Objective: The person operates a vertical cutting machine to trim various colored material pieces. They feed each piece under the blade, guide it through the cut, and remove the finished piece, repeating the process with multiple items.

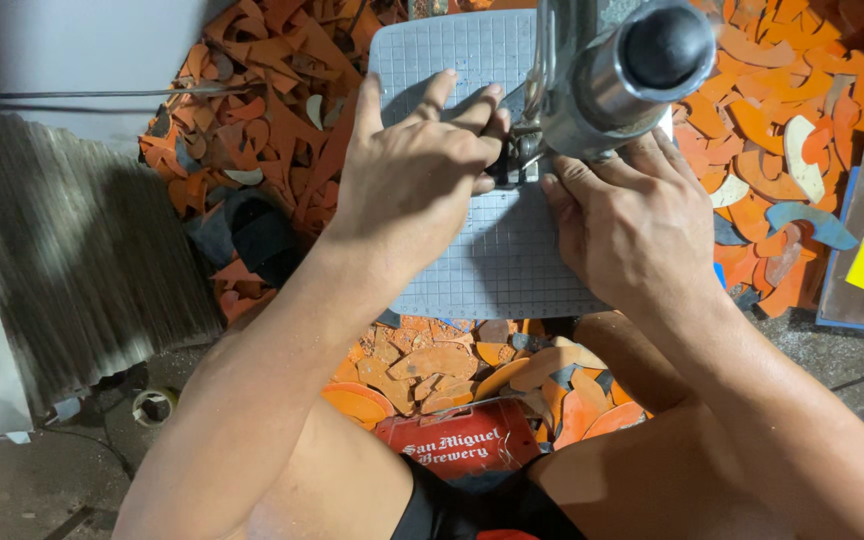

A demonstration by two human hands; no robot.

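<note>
A: Both hands are down on the grey gridded work plate (492, 260), pressing a small dark piece (508, 160) up against the machine's metal head (612, 75).

B: Left hand (412, 180) lies flat, fingers together and stretched over the piece; right hand (632, 225) sits just right of it, fingers curled under the head.

A: I'd judge that piece thin, light and flexible, like the orange sheet offcuts (782, 130) heaped around. It's best pinned flat by its edges, fingertips kept off the tool.

B: Most of it is hidden, though. The cutting point is masked by the head, and I can't tell whether the right fingers pinch anything.
</note>
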